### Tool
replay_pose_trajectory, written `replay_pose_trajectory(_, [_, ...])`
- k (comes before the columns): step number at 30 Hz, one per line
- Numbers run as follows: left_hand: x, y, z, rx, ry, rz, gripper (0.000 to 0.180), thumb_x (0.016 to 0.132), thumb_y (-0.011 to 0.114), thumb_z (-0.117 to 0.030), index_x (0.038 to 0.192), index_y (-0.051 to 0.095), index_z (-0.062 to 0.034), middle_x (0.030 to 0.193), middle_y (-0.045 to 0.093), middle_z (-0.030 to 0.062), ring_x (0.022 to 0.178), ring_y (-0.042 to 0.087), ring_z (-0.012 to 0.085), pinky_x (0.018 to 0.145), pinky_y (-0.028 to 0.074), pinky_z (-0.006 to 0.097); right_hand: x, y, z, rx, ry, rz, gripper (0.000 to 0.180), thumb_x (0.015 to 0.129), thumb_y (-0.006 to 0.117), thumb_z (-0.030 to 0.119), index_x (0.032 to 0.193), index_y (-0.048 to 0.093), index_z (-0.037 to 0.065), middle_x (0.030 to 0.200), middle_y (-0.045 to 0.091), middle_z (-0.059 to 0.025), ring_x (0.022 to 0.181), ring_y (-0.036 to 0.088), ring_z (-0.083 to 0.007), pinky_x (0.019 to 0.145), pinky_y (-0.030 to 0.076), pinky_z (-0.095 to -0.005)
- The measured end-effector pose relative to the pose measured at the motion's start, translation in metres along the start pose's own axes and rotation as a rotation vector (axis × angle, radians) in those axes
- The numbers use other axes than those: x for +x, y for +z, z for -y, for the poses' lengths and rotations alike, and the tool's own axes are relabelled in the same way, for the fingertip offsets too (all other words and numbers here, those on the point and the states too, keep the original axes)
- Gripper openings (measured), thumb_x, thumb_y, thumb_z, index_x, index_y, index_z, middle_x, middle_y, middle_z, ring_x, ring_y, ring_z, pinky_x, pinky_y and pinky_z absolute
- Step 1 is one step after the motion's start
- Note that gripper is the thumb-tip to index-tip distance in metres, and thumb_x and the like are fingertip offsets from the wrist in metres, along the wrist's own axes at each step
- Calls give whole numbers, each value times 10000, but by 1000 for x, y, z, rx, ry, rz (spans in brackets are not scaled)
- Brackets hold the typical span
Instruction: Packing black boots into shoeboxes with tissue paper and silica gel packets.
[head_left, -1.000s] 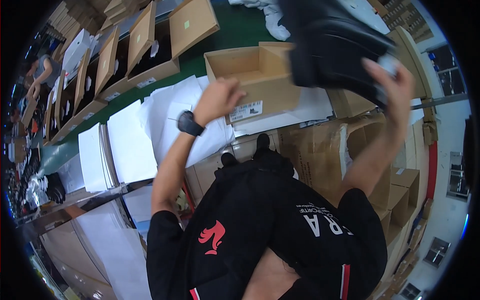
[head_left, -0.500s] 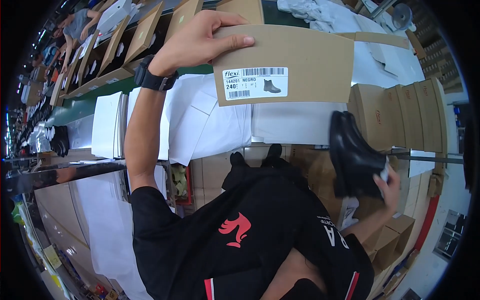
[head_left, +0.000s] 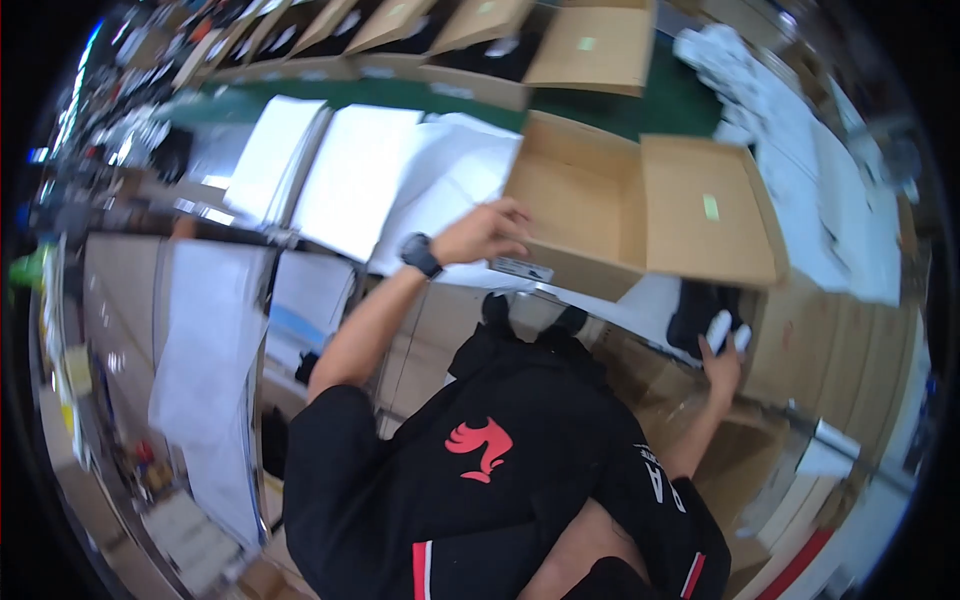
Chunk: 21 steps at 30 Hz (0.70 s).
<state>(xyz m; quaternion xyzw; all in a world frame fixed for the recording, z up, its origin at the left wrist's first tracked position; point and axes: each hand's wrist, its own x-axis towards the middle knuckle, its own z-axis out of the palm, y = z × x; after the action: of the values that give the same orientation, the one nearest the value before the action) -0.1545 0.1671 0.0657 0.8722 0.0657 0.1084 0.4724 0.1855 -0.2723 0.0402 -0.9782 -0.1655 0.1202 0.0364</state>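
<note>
A brown cardboard shoe box [head_left: 580, 205] lies in front of me, its hinged lid [head_left: 715, 205] folded open to the right and its inside bare. My left hand [head_left: 485, 232] is at the box's near left corner, over the edge, with its fingers apart and slightly curled; blur hides the exact contact. Black ankle boots [head_left: 690, 318] with white stuffing in their tops are held low at the right by my right hand [head_left: 720, 365]. Its fingers close around the upper ends, next to the white stuffing. The lid partly covers the boots.
Stacks of white paper sheets [head_left: 355, 170] lie left of the box. Several open shoe boxes [head_left: 590, 45] line the green belt [head_left: 680, 100] at the back. Crumpled white paper [head_left: 715, 70] lies at the back right, closed cardboard boxes [head_left: 800, 345] at the right.
The box went from raised in my left hand to resting on the work surface, and its lid opened to the right. My left hand came nearer. The boots moved slightly, now partly under the lid.
</note>
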Motion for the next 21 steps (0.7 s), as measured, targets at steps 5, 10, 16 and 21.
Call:
replay_pose_trajectory(5, [-53,74,48,203,-46,-97,226,789,761,-72,1013,768,-102,1260,617,116,1197,564,303,1027,456,430,-12,-29,33,84,-162,644,660,831,743,527,1155,675,-44,815,702,-190,894,697,-329,875,533,-428])
replay_pose_trajectory(10, [-85,38,-39,406,6,-458,117,826,720,-87,940,723,-110,1167,659,76,1146,610,271,950,502,441,-52,-104,155,154,-71,704,491,921,703,414,1085,699,-48,814,723,-158,830,698,-234,778,542,-349])
replay_pose_trajectory(16, [-304,-136,-36,833,-656,-1674,219,962,627,-196,1035,711,-8,993,716,152,958,677,342,842,540,416,-44,-72,225,211,-699,409,646,913,708,434,1380,537,21,1199,641,-235,1062,662,-264,881,539,-367])
replay_pose_trajectory(21, [-492,-165,35,1418,-1238,-980,344,954,629,-321,1199,710,-93,1136,725,116,1173,614,389,1041,455,472,-71,-10,291,-208,-1060,494,711,860,727,455,1424,508,80,1351,566,-248,1249,559,-380,1067,414,-496])
